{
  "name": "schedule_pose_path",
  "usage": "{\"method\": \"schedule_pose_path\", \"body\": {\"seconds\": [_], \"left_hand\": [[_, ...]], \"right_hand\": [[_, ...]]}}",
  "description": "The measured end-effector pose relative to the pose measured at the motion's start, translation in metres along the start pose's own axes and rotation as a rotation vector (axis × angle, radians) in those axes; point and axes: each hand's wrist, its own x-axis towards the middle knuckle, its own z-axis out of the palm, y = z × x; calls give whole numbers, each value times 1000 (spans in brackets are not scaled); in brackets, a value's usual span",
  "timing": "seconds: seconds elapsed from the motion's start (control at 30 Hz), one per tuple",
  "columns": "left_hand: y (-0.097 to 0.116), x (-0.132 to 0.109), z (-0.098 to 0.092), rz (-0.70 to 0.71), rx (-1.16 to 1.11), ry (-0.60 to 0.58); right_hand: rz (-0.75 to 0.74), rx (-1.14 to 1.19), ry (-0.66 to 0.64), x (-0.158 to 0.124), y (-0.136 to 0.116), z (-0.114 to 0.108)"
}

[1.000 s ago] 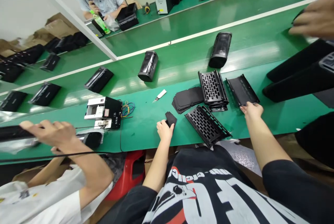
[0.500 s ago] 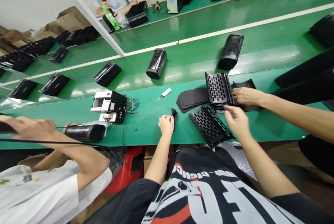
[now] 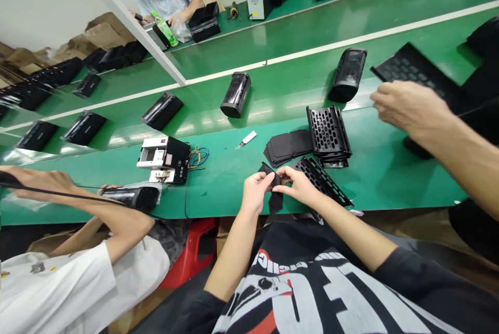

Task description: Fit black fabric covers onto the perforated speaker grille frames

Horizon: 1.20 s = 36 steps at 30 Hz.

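Note:
My left hand (image 3: 257, 191) is closed on a thin black piece (image 3: 276, 201) near the table's front edge. From the other side my right hand (image 3: 299, 186) pinches the same piece between thumb and fingers. It looks flat and sheet-like; its exact kind is unclear. Just beyond my hands lies a fanned pile of black sheets (image 3: 286, 148). A black slotted panel (image 3: 329, 183) rests on the table, partly behind my right forearm. Behind it is a stack of similar slotted panels (image 3: 328, 131).
A co-worker's hand (image 3: 413, 108) is at the right beside a raised slotted panel (image 3: 417, 69). On the left stand a small machine (image 3: 166, 160) with wires and another co-worker's arm (image 3: 97, 209). A white-handled tool (image 3: 248, 138) lies ahead. Black housings (image 3: 236, 95) line the green belt.
My right hand has moved left from the slotted panels to the black piece in my left hand. At the right, the co-worker's hand has left the stack, and a slotted panel is now raised there.

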Motion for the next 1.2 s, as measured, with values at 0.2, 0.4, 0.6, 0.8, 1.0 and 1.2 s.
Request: {"method": "schedule_pose_path", "body": {"seconds": [0.2, 0.4, 0.6, 0.8, 1.0, 1.2], "left_hand": [[0, 4, 2, -97, -46, -37], [-4, 13, 0, -64, -102, -34], [-17, 34, -18, -82, -233, 100], [-46, 62, -45, -206, -290, 267], [-51, 67, -53, -142, -362, 382], [-14, 40, -36, 121, -451, 179]], "right_hand": [[-49, -166, -27, -1, -4, -13], [33, 17, 50, -3, 5, -19], [316, 400, 457, -6, 32, -30], [375, 675, 720, -9, 56, -63], [387, 597, 748, 4, 64, -82], [463, 189, 304, 63, 62, -41]]}}
